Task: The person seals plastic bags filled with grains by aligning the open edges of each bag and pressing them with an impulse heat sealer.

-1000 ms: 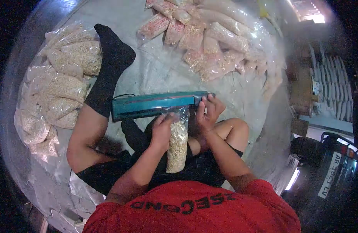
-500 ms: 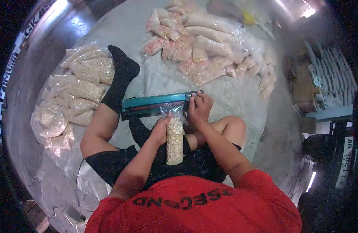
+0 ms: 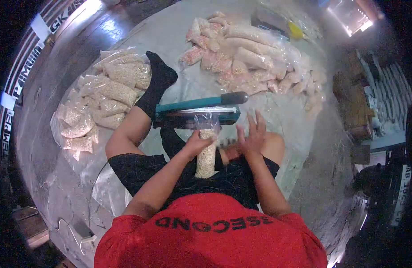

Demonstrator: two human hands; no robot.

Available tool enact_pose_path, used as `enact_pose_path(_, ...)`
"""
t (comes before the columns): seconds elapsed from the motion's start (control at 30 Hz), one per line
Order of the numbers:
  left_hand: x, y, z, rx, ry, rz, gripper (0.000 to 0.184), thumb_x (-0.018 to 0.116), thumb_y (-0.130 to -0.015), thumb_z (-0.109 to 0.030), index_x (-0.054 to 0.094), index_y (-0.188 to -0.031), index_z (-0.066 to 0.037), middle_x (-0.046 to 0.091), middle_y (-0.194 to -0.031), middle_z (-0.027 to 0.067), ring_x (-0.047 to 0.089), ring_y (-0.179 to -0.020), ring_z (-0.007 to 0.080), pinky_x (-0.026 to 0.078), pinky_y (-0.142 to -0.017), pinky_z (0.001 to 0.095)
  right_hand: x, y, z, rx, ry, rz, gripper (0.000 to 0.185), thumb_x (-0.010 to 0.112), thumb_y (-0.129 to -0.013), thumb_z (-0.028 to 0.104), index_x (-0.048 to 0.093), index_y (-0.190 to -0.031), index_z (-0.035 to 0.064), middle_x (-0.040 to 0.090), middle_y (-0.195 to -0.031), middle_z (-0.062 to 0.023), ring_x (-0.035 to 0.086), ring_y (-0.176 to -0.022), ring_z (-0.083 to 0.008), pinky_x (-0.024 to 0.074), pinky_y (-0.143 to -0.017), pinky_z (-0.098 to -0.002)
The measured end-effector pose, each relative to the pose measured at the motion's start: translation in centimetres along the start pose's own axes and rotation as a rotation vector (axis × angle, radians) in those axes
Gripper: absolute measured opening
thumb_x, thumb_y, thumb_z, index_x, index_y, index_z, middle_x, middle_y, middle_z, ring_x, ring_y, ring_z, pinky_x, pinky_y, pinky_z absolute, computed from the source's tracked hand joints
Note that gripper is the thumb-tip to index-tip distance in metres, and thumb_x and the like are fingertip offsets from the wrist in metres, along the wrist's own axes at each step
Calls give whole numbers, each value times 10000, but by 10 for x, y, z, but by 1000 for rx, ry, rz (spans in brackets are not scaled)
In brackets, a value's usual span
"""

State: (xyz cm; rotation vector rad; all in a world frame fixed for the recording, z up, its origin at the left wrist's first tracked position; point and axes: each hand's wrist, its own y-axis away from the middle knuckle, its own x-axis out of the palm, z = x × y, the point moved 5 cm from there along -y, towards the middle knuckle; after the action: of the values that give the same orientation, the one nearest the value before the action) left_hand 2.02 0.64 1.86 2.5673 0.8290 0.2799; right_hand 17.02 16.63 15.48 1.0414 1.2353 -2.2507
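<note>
Left hand clamped round bag, rim at sealer; right hand spread, gap to sealer end.

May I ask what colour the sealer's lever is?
The lever is teal with a dark end; head view.

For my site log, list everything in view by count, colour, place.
held bag: 1, clear, left hand
hinged device: 1, teal, centre
left bags: many, pale, left
far bags: many, pale, far side
yellow object: 1, yellow, far side
sheet: 1, greyish, floor
box-like shapes: count unclear, brown, right
stacked packs: many, pale, right
number plate: 1, white, right edge
signs: count unclear, white, left edge
shirt: 1, red, bottom
shorts: 1, black, lap
socks: 2, black, feet
left hand: 1, bare, centre
right hand: 1, bare, centre
</note>
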Motion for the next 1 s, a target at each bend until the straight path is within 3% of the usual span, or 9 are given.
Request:
enact_pose_path(0.1,8,0,14,111,-86,63,651,803,-838,-249,490,-1365,-27,648,-1246,145,647,-1099,256,530,-951,400,19,59,-54,328,81,401,434,630,-962,349,649,-1258,33,644,-1255,-222,600,-1174,-402,428,-1033,-517)
enact_pose_path(0.17,-4,26,-6,357,-435,-94,720,842,-756,-273,501,-1335,-14,626,-1241,208,621,-1154,342,493,-1000,418,4,40,-59,573,-161,360,363,601,-988,312,681,-1186,18,710,-1082,-177,677,-988,-315,506,-915,-478)
enact_pose_path(0.3,-52,103,-71,290,-440,-175,708,751,-855,-341,443,-1418,-43,555,-1378,221,549,-1250,391,430,-1092,445,26,39,-122,1081,-733,169,334,547,-1042,287,671,-1151,-4,709,-923,-68,650,-824,-166,535,-692,-316)
enact_pose_path(0.37,-119,86,-71,127,-970,-200,554,672,-916,-339,530,-1359,-38,606,-1297,215,577,-1176,378,417,-1075,475,46,17,-165,946,-682,271,338,555,-1041,294,670,-1135,-9,706,-925,-56,646,-810,-156,519,-665,-284)
enact_pose_path(0.43,-192,99,-142,326,-743,-584,628,716,-909,-347,495,-1378,7,601,-1309,217,574,-1197,353,420,-1085,440,74,-12,-214,578,-598,248,315,571,-1038,288,666,-1090,-7,694,-921,-24,618,-745,-125,462,-597,-233)
enact_pose_path(0.57,-243,112,-276,662,-685,-1138,603,766,-894,-162,476,-1385,35,596,-1325,206,567,-1242,297,412,-1112,385,100,-135,-237,487,-293,52,441,605,-989,409,698,-888,-10,630,-704,-58,583,-659,-144,465,-599,-322)
enact_pose_path(0.67,-269,81,-274,878,-690,-1013,550,746,-882,-59,504,-1368,25,599,-1332,188,568,-1259,279,409,-1113,374,119,-201,-260,548,-289,-42,495,610,-980,458,693,-864,-16,634,-693,-73,625,-662,-171,482,-605,-338)
enact_pose_path(0.87,-167,83,-201,543,-981,-876,318,727,-853,-78,666,-1162,-31,670,-1167,167,634,-1108,322,476,-997,389,180,-284,-344,967,-410,-70,669,590,-953,583,700,-825,-64,689,-753,-178,660,-585,-279,526,-677,-409)
enact_pose_path(1.0,-101,90,-147,669,-738,-653,259,754,-805,-97,694,-1054,-65,705,-1032,136,667,-988,341,499,-955,437,157,-302,-306,732,-79,-87,574,599,-934,525,739,-830,-23,713,-861,-250,686,-769,-390,524,-795,-482)
